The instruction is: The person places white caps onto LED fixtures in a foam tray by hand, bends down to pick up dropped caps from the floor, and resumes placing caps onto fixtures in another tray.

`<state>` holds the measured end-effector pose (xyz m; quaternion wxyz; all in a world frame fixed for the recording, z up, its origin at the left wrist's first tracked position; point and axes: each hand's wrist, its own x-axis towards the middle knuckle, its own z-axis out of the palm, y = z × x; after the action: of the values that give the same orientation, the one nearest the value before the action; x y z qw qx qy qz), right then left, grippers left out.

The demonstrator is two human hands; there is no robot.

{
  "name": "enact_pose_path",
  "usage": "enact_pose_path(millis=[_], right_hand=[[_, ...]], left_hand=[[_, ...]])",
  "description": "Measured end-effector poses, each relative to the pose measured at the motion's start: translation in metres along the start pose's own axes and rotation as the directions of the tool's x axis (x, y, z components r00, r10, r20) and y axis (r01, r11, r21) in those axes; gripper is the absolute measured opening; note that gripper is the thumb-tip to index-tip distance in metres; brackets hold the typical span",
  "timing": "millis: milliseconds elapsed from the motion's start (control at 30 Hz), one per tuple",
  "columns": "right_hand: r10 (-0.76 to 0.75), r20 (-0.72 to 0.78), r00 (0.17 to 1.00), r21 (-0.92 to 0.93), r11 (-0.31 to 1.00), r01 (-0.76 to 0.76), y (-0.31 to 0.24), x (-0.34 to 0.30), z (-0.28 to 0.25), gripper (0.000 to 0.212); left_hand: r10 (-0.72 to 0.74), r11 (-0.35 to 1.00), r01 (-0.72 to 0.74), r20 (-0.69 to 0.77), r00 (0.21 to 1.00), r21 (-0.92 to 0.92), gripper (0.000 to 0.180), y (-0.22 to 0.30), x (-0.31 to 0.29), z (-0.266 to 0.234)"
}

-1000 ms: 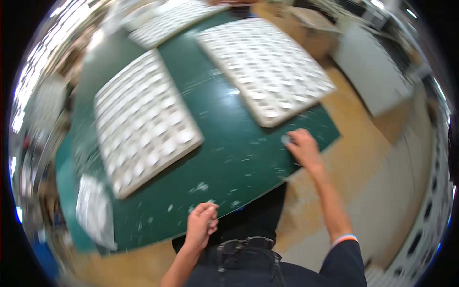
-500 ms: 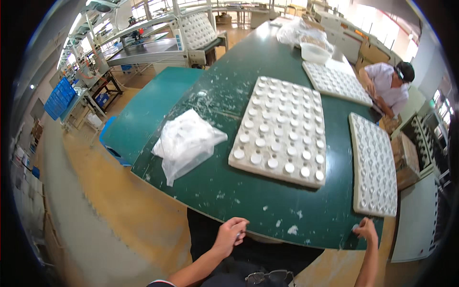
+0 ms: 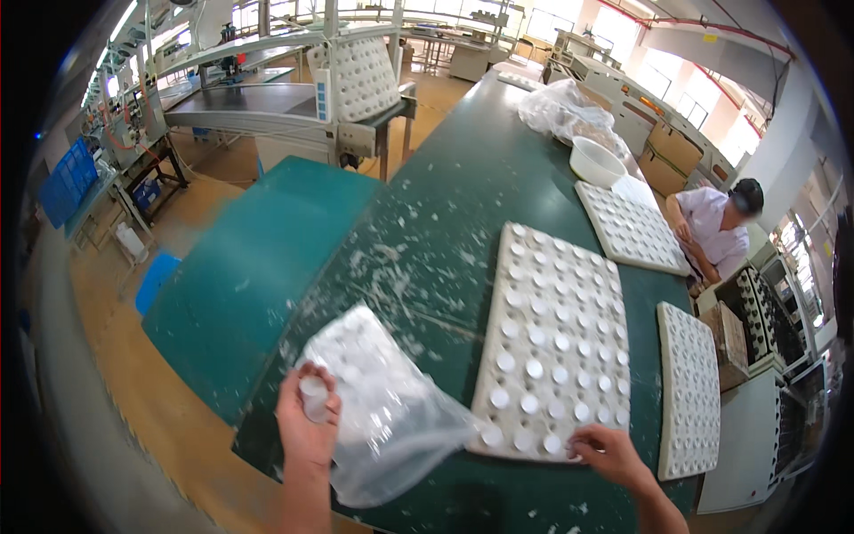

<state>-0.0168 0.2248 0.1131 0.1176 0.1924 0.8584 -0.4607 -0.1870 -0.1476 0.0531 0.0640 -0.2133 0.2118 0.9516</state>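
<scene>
My left hand [image 3: 307, 418] is closed round a white round disc [image 3: 314, 398], palm up, beside a clear plastic bag [image 3: 382, 409] with white pieces inside. Whether more discs lie under the one in that hand is hidden. At the near right corner of a pale board [image 3: 487, 396] set with rows of white round discs, my right hand [image 3: 612, 454] is closed in a pinch. Its fingertips touch or hover just over the corner; what they hold, if anything, is too small to make out.
Another studded board [image 3: 689, 392] lies along the table's right edge, and a third [image 3: 632, 227] is farther back. Behind it stand a white bowl [image 3: 596, 163] and a plastic bag [image 3: 565, 111]. A co-worker [image 3: 716, 227] sits at the right. A lower green table [image 3: 267, 267] adjoins on the left.
My left hand has moved left and forward to the bag's side, with a white disc now showing in it. My right hand has gone from the table's right edge to the middle board's corner.
</scene>
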Motion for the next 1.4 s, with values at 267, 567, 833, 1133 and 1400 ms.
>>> enact_pose_path(millis=[267,567,833,1133,1400], right_hand=[[-0.834,0.077,0.547,-0.311,0.501,0.808,-0.230,0.178,0.109,0.032],[-0.974,-0.224,0.032,-0.446,0.132,0.885,-0.406,0.268,0.114,0.028],[-0.929,-0.288,-0.232,-0.728,0.055,0.683,-0.435,0.445,0.103,0.025],[-0.963,0.018,0.268,-0.405,0.238,0.883,-0.335,0.490,0.199,0.035],[-0.912,0.205,0.354,-0.072,0.347,0.935,-0.319,0.365,0.180,0.033]], left_hand=[[-0.542,0.828,0.530,-0.019,0.840,-0.180,0.021,0.047,0.048,-0.031],[-0.284,0.859,0.399,-0.349,0.893,0.322,0.022,0.133,0.090,-0.006],[-0.230,0.888,0.358,-0.397,0.889,0.289,0.026,0.141,0.140,-0.049],[-0.150,0.853,0.329,-0.414,0.898,0.405,0.029,0.144,0.162,-0.020],[-0.221,0.847,0.342,-0.316,0.923,0.406,0.029,0.133,0.149,-0.026]])
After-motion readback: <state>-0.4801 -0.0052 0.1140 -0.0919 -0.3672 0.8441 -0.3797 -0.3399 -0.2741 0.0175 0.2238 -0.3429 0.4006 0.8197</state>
